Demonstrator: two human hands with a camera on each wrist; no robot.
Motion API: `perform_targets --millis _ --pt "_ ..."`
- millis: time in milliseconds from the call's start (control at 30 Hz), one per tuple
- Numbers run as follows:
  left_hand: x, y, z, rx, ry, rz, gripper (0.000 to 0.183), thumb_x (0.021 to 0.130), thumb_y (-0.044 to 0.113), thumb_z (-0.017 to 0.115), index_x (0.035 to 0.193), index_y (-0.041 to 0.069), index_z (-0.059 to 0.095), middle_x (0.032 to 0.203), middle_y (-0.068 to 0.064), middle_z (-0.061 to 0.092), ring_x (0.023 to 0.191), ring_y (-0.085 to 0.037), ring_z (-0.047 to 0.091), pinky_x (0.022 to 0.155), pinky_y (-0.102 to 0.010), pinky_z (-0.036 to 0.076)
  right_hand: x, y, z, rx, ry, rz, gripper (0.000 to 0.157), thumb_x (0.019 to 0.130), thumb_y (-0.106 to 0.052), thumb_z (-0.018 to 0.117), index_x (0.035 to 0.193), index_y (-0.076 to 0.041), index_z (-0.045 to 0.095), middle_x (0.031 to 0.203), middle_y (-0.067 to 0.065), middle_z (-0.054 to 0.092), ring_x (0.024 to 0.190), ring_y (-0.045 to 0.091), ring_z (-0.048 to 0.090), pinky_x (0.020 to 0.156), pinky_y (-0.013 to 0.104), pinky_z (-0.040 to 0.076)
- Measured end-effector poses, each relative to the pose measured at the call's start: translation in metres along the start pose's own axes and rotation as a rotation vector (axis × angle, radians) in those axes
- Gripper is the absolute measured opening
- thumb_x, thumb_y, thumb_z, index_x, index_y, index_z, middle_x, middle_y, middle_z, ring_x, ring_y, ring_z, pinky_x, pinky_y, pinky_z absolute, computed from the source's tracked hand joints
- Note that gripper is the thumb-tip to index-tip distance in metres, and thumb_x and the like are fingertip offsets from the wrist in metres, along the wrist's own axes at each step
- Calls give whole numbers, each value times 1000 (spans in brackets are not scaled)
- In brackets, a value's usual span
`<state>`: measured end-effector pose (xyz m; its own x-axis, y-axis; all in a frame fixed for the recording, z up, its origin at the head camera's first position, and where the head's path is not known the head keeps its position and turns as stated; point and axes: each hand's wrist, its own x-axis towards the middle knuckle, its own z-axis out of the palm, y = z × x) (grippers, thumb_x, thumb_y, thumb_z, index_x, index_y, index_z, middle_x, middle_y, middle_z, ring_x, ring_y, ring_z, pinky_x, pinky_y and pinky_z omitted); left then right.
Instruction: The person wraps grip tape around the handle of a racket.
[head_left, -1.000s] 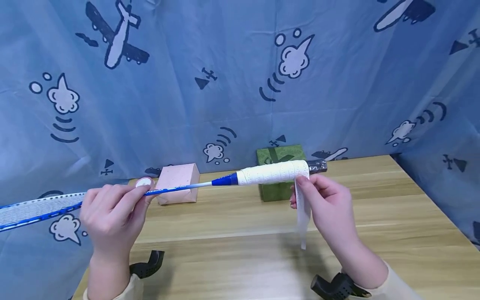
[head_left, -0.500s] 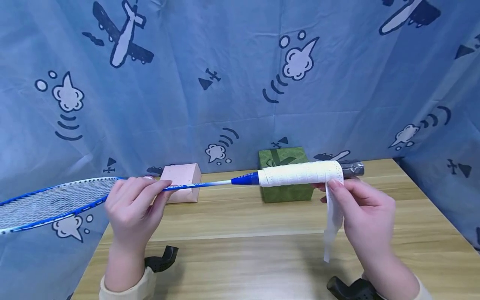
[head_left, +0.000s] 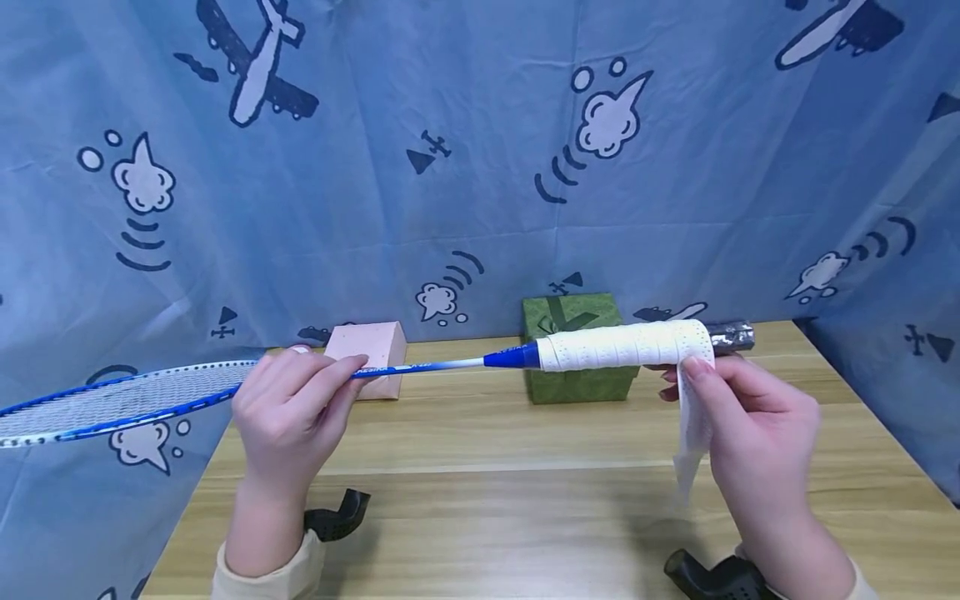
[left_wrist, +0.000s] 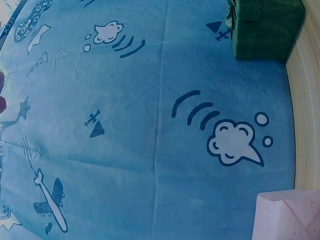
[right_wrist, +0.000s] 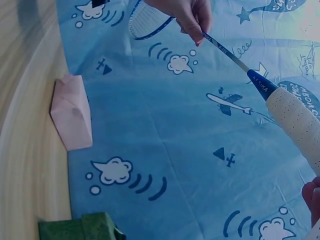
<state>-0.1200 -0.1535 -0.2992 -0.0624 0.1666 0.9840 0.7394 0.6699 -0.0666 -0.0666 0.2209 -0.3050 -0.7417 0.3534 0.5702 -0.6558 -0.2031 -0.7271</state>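
Badminton racket is held roughly level above the table, its head extending past the left edge. The left hand pinches its shaft; the right hand pinches white grip tape, wrapped nearly to the dark butt end, a loose tail hanging. A pink box stands near the table's far left corner, a green box midway along the far edge.
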Motion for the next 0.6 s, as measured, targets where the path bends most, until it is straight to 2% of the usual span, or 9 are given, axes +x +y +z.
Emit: perform_targets --millis 100,167,300,433,600 --pt "-3 -1 -2 7 -33 -4 15 92 14 75 83 4 81 65 -5 65 52 -26 51 53 -40 40 1 -1 1 -85 22 53 7 89 20 64 84 24 67 81 19 77 61 23 72 65 27 60" --pt "-5 -1 0 2 -66 -9 13 91 12 76 84 3 81 66 -5 66 51 -25 50 54 -40 41 -1 0 -1 -98 35 56 8 89 19 64 83 24 66 79 17 77 61 23 72 65 26 60" --pt "-7 -3 -1 9 -107 -26 12 91 11 75 83 3 79 66 -5 67 50 -23 47 57 -41 45 -1 5 -4 -55 19 7 9 88 20 65 81 26 63 78 17 76 61 21 72 64 24 58" --pt "-8 -4 -4 12 -97 -30 12 89 10 75 81 3 79 64 -5 66 49 -22 43 58 -41 46 -1 11 -3 -21 -20 -31 10 89 21 63 81 27 61 79 17 76 63 21 72 64 23 58" --pt "-8 -4 -1 -3 -106 -17 18 94 14 72 82 3 80 64 -4 66 49 -21 43 49 -34 38 2 13 -4 -22 -37 -83 8 88 22 62 83 28 62 83 19 77 63 21 73 64 24 59"
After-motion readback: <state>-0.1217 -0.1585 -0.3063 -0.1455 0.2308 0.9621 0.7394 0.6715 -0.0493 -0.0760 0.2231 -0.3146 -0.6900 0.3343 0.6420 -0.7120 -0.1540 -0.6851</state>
